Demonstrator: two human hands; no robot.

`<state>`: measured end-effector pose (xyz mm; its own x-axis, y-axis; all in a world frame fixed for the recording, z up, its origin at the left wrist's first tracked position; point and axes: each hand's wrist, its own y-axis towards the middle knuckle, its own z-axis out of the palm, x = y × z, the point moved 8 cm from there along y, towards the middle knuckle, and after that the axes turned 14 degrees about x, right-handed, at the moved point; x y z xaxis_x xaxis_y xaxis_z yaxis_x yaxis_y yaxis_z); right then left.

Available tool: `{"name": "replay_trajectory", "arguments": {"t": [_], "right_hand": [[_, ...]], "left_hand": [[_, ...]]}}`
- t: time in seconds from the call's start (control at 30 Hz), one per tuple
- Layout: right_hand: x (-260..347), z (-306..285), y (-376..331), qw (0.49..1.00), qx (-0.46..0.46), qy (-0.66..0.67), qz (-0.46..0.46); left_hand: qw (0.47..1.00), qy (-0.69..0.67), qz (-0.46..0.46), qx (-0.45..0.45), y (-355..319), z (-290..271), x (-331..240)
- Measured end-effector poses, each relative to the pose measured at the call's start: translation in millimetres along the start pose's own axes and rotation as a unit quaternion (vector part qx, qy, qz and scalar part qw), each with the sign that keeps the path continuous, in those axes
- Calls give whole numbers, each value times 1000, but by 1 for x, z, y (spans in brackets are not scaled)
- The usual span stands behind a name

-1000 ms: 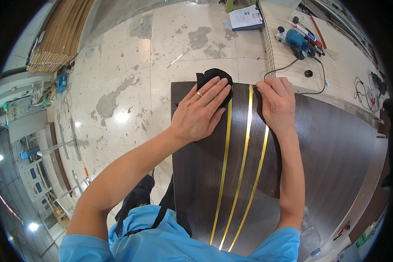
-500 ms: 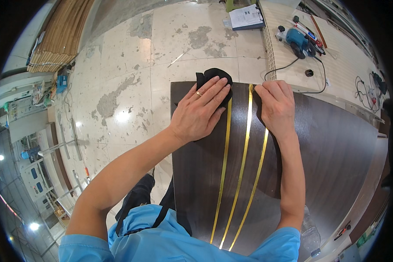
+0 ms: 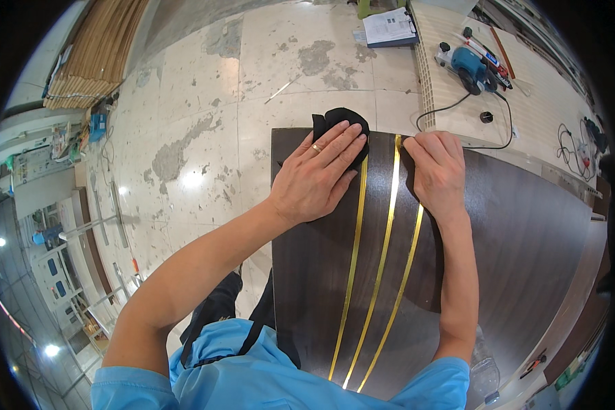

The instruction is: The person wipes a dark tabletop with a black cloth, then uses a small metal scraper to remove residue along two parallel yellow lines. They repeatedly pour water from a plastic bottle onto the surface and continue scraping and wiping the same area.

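Observation:
A dark brown wood-grain panel [image 3: 314, 287] stretches in front of me, with three thin gold strips [image 3: 388, 225] running lengthwise over it. At its far edge my left hand [image 3: 314, 171] lies flat on a bunched black cloth [image 3: 352, 123], its fingers stretched out over the fabric and a ring on one finger. Part of the cloth pokes beyond the panel edge. To the right, my right hand [image 3: 439, 167] is closed with its fingers curled down, beside the far end of the middle strip. Whatever its fingertips hold, if anything, is hidden.
At the far right, a light ribbed tabletop [image 3: 451, 113] bears a blue corded power tool [image 3: 470, 65] and markers. A clipboard with papers [image 3: 391, 29] sits beyond the panel. A clear plastic bottle [image 3: 484, 369] stands near my right elbow. Stacked brown boards [image 3: 99, 51] are far left.

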<state>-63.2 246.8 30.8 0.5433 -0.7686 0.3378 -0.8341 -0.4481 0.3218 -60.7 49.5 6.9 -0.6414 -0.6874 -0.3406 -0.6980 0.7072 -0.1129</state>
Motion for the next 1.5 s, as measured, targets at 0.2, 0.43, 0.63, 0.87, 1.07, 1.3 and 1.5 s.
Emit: {"name": "replay_trajectory", "arguments": {"t": [0.2, 0.43, 0.63, 0.87, 1.07, 1.3, 1.5], "right_hand": [[1, 1, -1, 1000, 3, -7, -7], [5, -8, -2, 1000, -10, -10, -17], [45, -45, -9, 970, -187, 53, 146], [135, 21, 11, 913, -123, 291, 259], [128, 56, -27, 760, -56, 531, 372], [111, 19, -73, 705, -195, 531, 428], [111, 13, -60, 764, -234, 438, 412]], "left_hand": [[1000, -10, 0, 5, 1, -3, -1], [999, -31, 1, -11, -2, 1, 2], [982, -173, -17, -74, -10, -10, 14], [590, -765, -155, -207, -57, 7, 8], [765, -617, -134, -126, -51, 10, 8], [960, -252, -93, -74, -51, -37, -11], [905, -413, -81, -61, -66, -40, -42]]}}
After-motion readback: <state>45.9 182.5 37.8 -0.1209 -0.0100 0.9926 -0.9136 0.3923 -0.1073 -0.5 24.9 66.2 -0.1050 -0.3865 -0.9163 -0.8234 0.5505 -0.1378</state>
